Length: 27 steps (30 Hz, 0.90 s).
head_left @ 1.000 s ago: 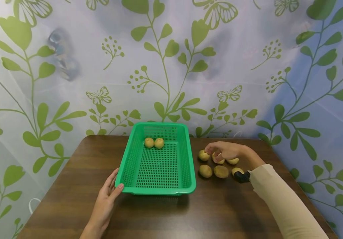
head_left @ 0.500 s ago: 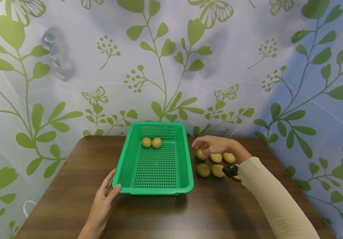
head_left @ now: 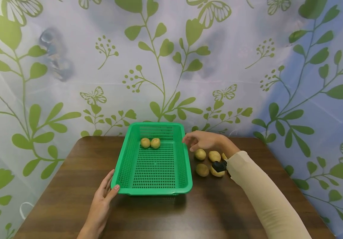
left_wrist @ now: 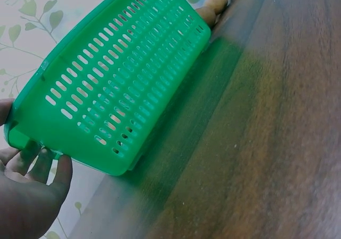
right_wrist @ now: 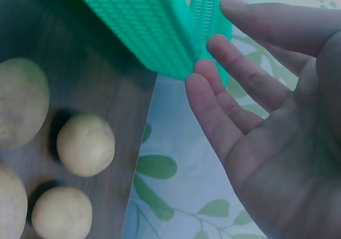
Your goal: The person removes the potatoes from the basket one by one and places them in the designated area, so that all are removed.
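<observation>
A green plastic basket (head_left: 155, 191) stands on the table, with two potatoes (head_left: 150, 143) side by side at its far end. My left hand (head_left: 98, 202) holds its near left corner, the thumb over the rim and the fingers round the outside, as the left wrist view shows. Over by the far right rim is my right hand (head_left: 202, 140), its fingers loosely bent with nothing in them. In the right wrist view the palm and fingers (right_wrist: 213, 108) show bare, the fingertips right at the basket's edge.
Several potatoes (head_left: 202, 170) lie in two rows on the brown table (head_left: 69, 186), right of the basket, partly covered by my right forearm and a black wrist strap (head_left: 219, 166). A leaf-patterned curtain (head_left: 171, 66) hangs behind the table's far edge.
My right hand has moved left from above the loose potatoes to the basket's right rim. The left hand keeps its hold; the head view has shifted slightly.
</observation>
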Motion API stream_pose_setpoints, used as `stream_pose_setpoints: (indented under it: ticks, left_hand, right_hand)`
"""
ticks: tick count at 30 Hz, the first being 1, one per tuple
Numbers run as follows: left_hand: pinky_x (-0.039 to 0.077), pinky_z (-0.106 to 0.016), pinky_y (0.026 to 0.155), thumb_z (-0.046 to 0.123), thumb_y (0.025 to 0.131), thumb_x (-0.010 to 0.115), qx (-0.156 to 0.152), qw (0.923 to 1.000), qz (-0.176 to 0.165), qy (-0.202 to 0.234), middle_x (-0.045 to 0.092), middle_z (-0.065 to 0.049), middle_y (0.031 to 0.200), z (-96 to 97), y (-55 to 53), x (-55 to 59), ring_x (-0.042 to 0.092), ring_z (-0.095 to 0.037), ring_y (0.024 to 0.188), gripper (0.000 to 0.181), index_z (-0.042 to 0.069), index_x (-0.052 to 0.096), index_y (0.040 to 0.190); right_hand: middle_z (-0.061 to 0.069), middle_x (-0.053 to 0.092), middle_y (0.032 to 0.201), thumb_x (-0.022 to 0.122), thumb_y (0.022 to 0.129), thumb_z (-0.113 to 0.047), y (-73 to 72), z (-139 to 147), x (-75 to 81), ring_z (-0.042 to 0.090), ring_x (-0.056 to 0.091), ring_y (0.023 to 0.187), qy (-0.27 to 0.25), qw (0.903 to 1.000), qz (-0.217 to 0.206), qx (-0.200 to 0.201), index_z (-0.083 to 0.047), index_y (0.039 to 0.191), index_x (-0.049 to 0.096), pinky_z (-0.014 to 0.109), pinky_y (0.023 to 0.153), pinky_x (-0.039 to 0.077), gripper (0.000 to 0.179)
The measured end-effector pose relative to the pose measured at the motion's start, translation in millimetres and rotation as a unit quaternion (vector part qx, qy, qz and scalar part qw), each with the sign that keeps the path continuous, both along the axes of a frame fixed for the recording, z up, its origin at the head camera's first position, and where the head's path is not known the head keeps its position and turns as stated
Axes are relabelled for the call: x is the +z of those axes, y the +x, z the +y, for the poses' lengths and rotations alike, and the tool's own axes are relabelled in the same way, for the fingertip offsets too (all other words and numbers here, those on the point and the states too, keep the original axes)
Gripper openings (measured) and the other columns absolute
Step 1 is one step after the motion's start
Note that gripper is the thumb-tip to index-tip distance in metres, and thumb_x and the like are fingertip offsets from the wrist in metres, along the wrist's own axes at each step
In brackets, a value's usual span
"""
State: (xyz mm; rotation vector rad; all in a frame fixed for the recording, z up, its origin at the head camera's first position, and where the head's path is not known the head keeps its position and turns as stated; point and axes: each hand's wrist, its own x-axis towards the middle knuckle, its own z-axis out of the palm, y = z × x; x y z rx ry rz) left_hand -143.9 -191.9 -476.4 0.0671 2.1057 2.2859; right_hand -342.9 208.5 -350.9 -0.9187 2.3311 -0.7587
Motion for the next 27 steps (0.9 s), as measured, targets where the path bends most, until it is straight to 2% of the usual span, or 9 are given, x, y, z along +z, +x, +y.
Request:
stream_pose_setpoints:
  ticks: [2, 4, 7, 9, 16, 27]
  left_hand:
    - [0.031, -0.023, 0.108, 0.025, 0.110, 0.055, 0.002, 1.0000, -0.002, -0.001, 0.021, -0.005, 0.169, -1.0, -0.4, -0.3, 0.024, -0.026, 0.152, 0.067, 0.022, 0.020, 0.167]
    - [0.031, -0.021, 0.106, 0.025, 0.110, 0.055, 0.001, 1.0000, -0.003, -0.002, 0.021, -0.005, 0.169, -1.4, -0.9, -0.4, 0.024, -0.026, 0.152, 0.067, 0.021, 0.019, 0.167]
    - [0.029, -0.025, 0.109, 0.025, 0.110, 0.054, -0.001, 1.0000, -0.003, -0.001, 0.020, -0.005, 0.169, -1.1, -1.3, -0.5, 0.023, -0.026, 0.152, 0.068, 0.020, 0.018, 0.167]
    - [0.029, -0.026, 0.110, 0.025, 0.110, 0.054, -0.001, 1.0000, -0.003, 0.000, 0.020, -0.005, 0.169, -1.1, -1.1, -0.6, 0.023, -0.026, 0.152, 0.068, 0.019, 0.017, 0.167]
    - [0.033, -0.014, 0.102, 0.024, 0.110, 0.054, -0.002, 1.0000, 0.000, 0.004, 0.019, -0.006, 0.169, -0.8, -1.1, -1.4, 0.021, -0.027, 0.153, 0.068, 0.019, 0.018, 0.167]
    - [0.035, -0.015, 0.101, 0.024, 0.110, 0.055, 0.005, 1.0000, 0.002, 0.003, 0.021, -0.007, 0.168, -0.6, -0.3, -1.7, 0.026, -0.020, 0.151, 0.068, 0.018, 0.018, 0.167]
  right_hand:
    - [0.018, 0.053, 0.142, 0.061, 0.104, -0.007, -2.2, -5.8, -0.6, 0.033, 0.055, 0.126, -0.004, 1.0000, 0.003, -0.002, -0.004, 0.145, 0.054, 0.049, 0.102, 0.047, 0.041]
    - [0.017, 0.054, 0.141, 0.061, 0.104, -0.007, -4.2, -10.9, -1.5, 0.029, 0.058, 0.122, -0.006, 0.9999, 0.011, -0.002, -0.005, 0.144, 0.055, 0.046, 0.100, 0.048, 0.040]
    - [0.015, 0.053, 0.142, 0.061, 0.104, -0.007, -6.2, -18.7, -2.0, 0.028, 0.058, 0.120, -0.011, 0.9999, 0.008, -0.004, -0.007, 0.143, 0.055, 0.043, 0.098, 0.050, 0.040]
    - [0.012, 0.053, 0.142, 0.062, 0.104, -0.008, -7.0, -24.3, -2.0, 0.028, 0.058, 0.121, -0.013, 0.9999, 0.003, -0.005, -0.007, 0.144, 0.055, 0.040, 0.097, 0.051, 0.041]
    - [0.009, 0.053, 0.142, 0.059, 0.104, -0.008, -11.3, -41.1, -4.4, 0.036, 0.051, 0.132, -0.016, 0.9997, -0.010, -0.017, -0.009, 0.144, 0.055, 0.041, 0.101, 0.049, 0.040]
    - [0.010, 0.055, 0.138, 0.061, 0.104, -0.007, -24.1, -77.7, -11.8, 0.035, 0.049, 0.133, -0.028, 0.9996, 0.002, -0.008, -0.008, 0.141, 0.057, 0.037, 0.100, 0.049, 0.037]
